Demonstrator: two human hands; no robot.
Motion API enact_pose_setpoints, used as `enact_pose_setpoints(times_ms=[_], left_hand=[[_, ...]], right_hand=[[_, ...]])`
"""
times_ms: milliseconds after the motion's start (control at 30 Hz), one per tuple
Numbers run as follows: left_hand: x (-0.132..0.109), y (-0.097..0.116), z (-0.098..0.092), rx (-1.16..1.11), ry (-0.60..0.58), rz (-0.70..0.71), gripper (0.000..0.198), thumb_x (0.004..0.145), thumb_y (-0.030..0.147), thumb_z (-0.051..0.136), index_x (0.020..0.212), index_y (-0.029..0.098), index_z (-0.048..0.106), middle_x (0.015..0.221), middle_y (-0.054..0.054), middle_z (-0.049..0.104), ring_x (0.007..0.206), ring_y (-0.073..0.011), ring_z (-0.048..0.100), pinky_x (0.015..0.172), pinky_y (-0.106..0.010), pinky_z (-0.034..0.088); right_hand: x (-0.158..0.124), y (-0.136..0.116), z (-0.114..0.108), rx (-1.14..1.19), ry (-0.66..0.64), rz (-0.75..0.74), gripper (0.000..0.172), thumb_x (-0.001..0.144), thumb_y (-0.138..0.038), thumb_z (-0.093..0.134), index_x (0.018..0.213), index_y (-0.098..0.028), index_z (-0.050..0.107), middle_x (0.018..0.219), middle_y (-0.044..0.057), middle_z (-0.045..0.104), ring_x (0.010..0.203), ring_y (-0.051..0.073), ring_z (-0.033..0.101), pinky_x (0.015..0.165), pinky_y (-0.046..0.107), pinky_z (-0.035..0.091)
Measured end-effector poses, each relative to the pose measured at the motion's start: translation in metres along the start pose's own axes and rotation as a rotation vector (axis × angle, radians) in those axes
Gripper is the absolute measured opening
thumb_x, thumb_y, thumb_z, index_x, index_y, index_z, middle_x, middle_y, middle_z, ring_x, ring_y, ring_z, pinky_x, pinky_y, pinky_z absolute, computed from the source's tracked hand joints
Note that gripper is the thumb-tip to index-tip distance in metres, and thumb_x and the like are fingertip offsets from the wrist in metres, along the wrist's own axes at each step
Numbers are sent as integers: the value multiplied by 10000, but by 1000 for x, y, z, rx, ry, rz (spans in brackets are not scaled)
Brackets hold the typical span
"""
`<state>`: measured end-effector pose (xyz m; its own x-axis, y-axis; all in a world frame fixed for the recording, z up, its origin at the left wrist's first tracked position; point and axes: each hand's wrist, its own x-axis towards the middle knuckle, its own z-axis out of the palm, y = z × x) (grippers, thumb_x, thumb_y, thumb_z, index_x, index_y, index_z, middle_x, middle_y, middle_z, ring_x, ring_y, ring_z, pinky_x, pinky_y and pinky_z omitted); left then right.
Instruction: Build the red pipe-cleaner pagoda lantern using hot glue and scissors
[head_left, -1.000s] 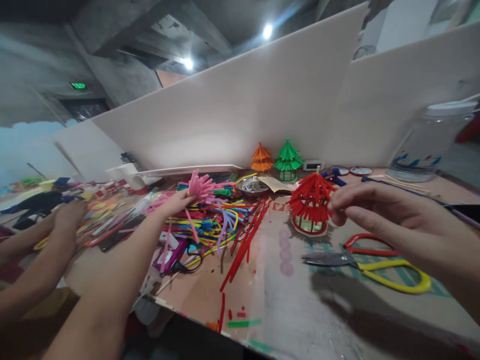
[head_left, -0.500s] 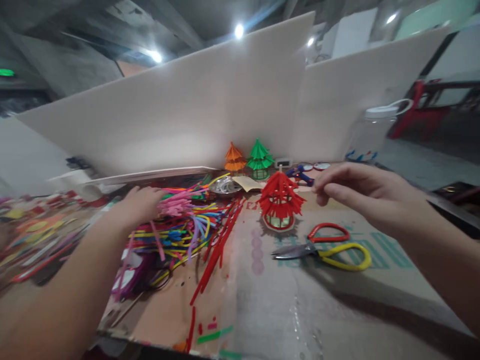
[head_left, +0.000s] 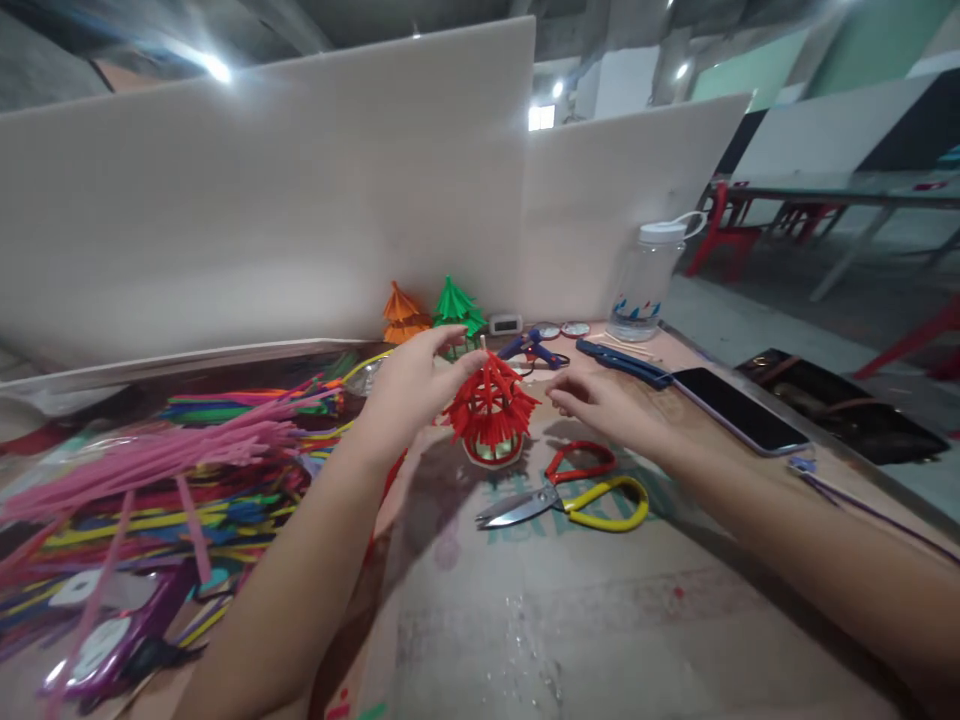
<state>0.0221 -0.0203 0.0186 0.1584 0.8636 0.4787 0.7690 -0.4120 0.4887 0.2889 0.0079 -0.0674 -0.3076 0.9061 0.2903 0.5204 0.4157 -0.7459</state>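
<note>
A small red pagoda-shaped model (head_left: 489, 412) made of red strips stands on the cardboard-covered table (head_left: 525, 600). My left hand (head_left: 411, 385) reaches in from the left, its stretched fingers and thumb at the model's top, with nothing in them. My right hand (head_left: 600, 405) hovers palm down just right of the model, fingers loosely extended and a little apart from it, holding nothing. Scissors (head_left: 564, 497) with one red and one yellow handle lie right in front of the model, below my right hand.
A heap of coloured strips (head_left: 187, 460), pink ones on top, fills the left. An orange model (head_left: 401, 315) and a green model (head_left: 457, 303) stand at the white partition (head_left: 262, 200). A blue glue gun (head_left: 532, 348), clear jar (head_left: 645, 280) and phone (head_left: 739, 410) lie right.
My left hand has let go of the pink strips and swung right to the red model's top. My right hand dropped lower beside it. The view turned right.
</note>
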Motion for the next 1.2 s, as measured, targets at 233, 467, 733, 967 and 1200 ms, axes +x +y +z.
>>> enact_pose_setpoints(times_ms=[233, 467, 733, 967, 1200], left_hand=[[7, -5, 22, -142, 21, 16, 280, 916, 382, 607, 1063, 190, 747, 1088, -60, 779, 1001, -231, 720, 969, -351, 543], [8, -22, 16, -292, -72, 22, 286, 920, 393, 599, 1072, 205, 751, 1092, -48, 779, 1006, -231, 719, 966, -360, 554], [1, -26, 24, -306, 6, 57, 283, 928, 383, 612, 1099, 203, 747, 1113, -55, 773, 1021, -215, 712, 990, -339, 541], [2, -22, 25, -281, 26, 103, 258, 927, 321, 600, 1098, 187, 739, 1061, -49, 774, 958, -198, 714, 918, -310, 556], [1, -17, 20, -275, 9, 103, 267, 913, 306, 603, 1097, 176, 746, 1028, -47, 782, 901, -193, 716, 861, -287, 563]], right_hand=[[-20, 44, 13, -7, 26, 144, 252, 942, -407, 511, 938, -185, 629, 866, 83, 720, 747, 207, 669, 631, 305, 510], [-22, 50, 22, -3, 6, 135, 269, 923, -406, 512, 950, -176, 650, 779, 58, 710, 662, 189, 629, 604, 301, 489], [-38, 17, 7, 14, -18, 128, 333, 909, -469, 551, 734, -189, 590, 709, 50, 671, 686, 191, 638, 649, 294, 485], [-98, -58, 32, 273, -980, -382, 484, 971, -463, 566, 1262, -85, 649, 1379, 232, 624, 1351, 294, 545, 1126, 434, 425], [-120, -58, 50, 594, -1361, -212, 667, 1030, -540, 333, 1365, -47, 632, 1301, 199, 693, 1271, 242, 640, 1037, 293, 503]])
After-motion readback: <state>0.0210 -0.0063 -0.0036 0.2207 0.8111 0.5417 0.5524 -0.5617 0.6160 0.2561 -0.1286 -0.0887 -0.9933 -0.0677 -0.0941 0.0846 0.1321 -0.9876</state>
